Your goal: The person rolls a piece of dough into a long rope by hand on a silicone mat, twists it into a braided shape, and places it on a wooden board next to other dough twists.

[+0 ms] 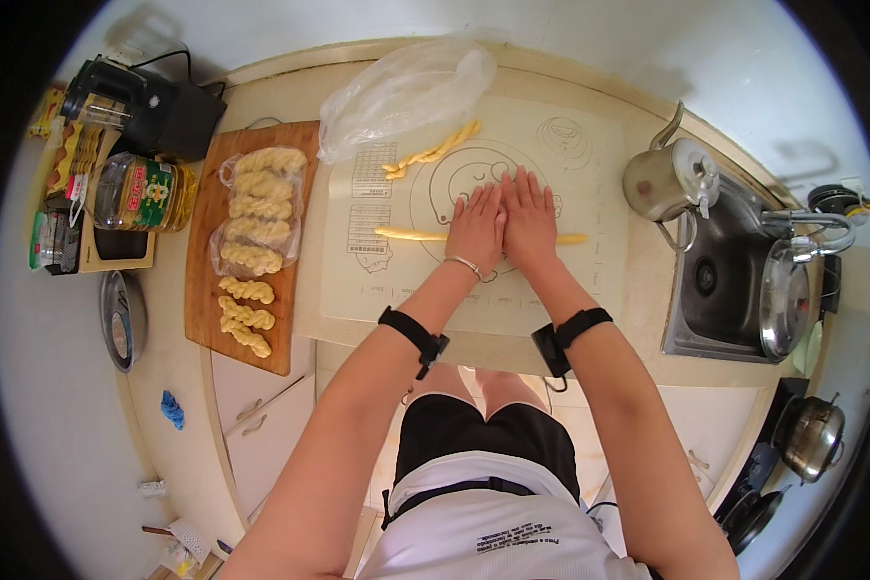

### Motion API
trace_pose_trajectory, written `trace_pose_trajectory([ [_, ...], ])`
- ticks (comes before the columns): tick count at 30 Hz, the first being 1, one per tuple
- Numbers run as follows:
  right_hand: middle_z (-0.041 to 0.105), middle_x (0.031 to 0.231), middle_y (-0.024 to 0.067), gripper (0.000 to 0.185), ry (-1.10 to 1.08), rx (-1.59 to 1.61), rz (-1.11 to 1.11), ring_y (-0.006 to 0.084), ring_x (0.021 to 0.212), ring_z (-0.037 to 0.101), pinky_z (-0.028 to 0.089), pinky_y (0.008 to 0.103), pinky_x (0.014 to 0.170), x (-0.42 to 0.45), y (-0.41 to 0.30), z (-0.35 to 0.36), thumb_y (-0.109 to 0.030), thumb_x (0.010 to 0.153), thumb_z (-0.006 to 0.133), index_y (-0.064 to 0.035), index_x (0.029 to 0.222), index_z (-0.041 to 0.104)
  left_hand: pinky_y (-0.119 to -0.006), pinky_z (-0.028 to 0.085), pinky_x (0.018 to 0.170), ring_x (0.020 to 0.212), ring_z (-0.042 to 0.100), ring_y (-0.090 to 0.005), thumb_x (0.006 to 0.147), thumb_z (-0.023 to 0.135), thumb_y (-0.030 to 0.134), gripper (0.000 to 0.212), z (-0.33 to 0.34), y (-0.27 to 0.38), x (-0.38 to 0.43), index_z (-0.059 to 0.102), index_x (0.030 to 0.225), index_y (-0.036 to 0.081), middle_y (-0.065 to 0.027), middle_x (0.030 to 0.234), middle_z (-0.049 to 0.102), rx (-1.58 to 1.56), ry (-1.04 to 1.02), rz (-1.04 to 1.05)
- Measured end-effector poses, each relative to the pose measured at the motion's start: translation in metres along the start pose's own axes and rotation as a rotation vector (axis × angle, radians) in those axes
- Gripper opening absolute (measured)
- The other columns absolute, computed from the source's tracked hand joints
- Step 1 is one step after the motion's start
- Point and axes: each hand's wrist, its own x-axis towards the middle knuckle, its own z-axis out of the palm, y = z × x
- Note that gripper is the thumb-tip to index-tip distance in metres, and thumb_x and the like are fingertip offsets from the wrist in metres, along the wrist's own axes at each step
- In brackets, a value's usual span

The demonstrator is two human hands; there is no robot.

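My left hand (pixel 476 230) and my right hand (pixel 529 217) lie flat, side by side and touching, palms down over the middle of a rope of yellow dough (pixel 413 234). Both ends of the rope stick out past my hands; its middle is hidden. Under it is a printed pastry mat (pixel 348 290). A twisted dough strand (pixel 435 152) lies farther back on the mat, near a crumpled clear plastic bag (pixel 406 87). To the left, a wooden cutting board (pixel 210 290) bears several braided dough pieces (pixel 246 290), the farther ones under clear plastic film.
A metal kettle (pixel 667 177) stands right of the mat, beside a sink (pixel 718 283) with a lid (pixel 784 301) at its right edge. At left are a large oil bottle (pixel 141 192), a black kitchen appliance (pixel 163 109) and a metal bowl (pixel 123 319).
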Motion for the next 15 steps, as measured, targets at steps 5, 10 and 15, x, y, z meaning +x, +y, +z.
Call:
trace_pose_trajectory([
  [5,0.037,0.15,0.0144,0.057,-0.032,0.033,-0.103,0.0327,0.139,0.033,0.019,0.0511,0.115,-0.061,-0.004,-0.003,-0.032,0.09,0.055,-0.0122,0.142,0.044,-0.046,0.013,0.118,0.145,0.018,-0.0336,0.094,0.051,0.037,0.066,0.002,0.001,-0.071,0.027,0.151,0.012,-0.0168,0.157,0.021,0.176,-0.04,0.0],
  [10,0.034,0.151,0.0152,0.057,-0.127,0.001,-0.101,0.0328,0.14,0.03,0.017,0.0527,0.115,-0.098,0.008,-0.019,-0.038,0.092,0.055,-0.015,0.143,0.044,-0.047,0.012,0.118,0.145,0.014,-0.0361,0.091,0.055,0.042,0.072,-0.005,-0.011,-0.106,0.026,0.152,0.015,-0.0174,0.158,0.015,0.221,-0.065,-0.019],
  [15,0.033,0.151,0.0173,0.058,0.01,-0.064,0.037,0.0334,0.14,0.03,0.017,0.0531,0.115,-0.02,0.027,-0.009,-0.039,0.093,0.053,-0.0132,0.143,0.043,-0.048,0.01,0.118,0.146,0.014,-0.0351,0.095,0.049,0.043,0.071,-0.02,-0.045,-0.03,0.022,0.152,0.012,-0.0186,0.158,0.015,0.297,-0.008,-0.169],
])
